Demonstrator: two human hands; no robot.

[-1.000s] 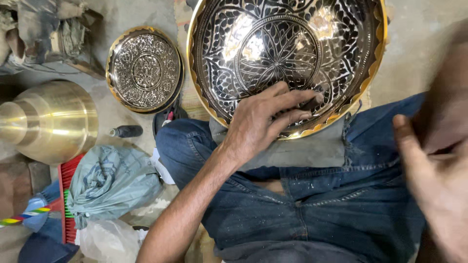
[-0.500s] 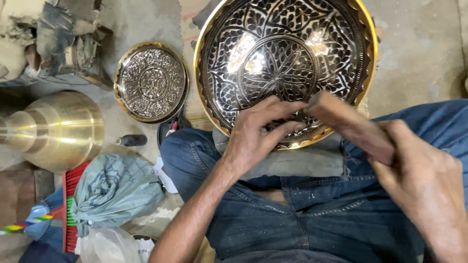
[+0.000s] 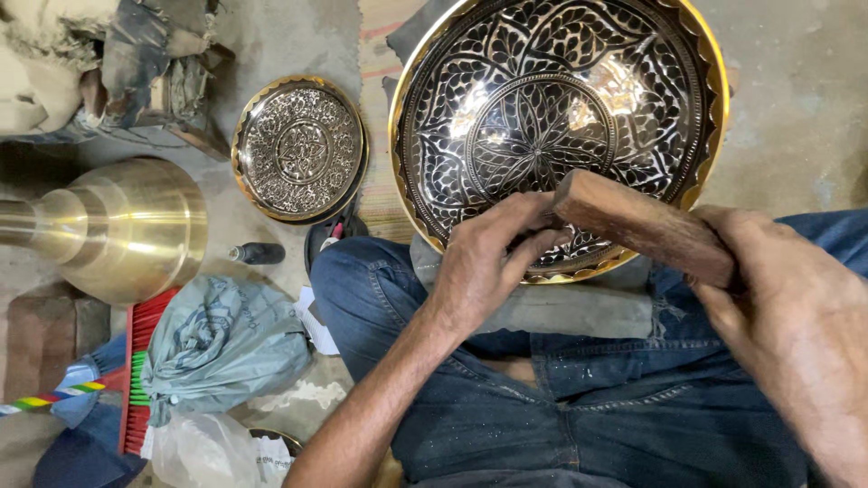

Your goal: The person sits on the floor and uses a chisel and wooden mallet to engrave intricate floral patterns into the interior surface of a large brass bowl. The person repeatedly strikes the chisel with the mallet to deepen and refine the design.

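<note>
Your left hand (image 3: 493, 262) rests curled on the near rim of the big engraved brass bowl (image 3: 556, 117), fingers bunched narrow; whether they pinch anything, I cannot tell. The bowl sits tilted on a grey pad (image 3: 561, 307) across your jeans. Your right hand (image 3: 796, 325) grips a wooden block (image 3: 646, 226), its end touching your left fingers. A smaller engraved plate (image 3: 300, 149) lies on the floor alongside.
</note>
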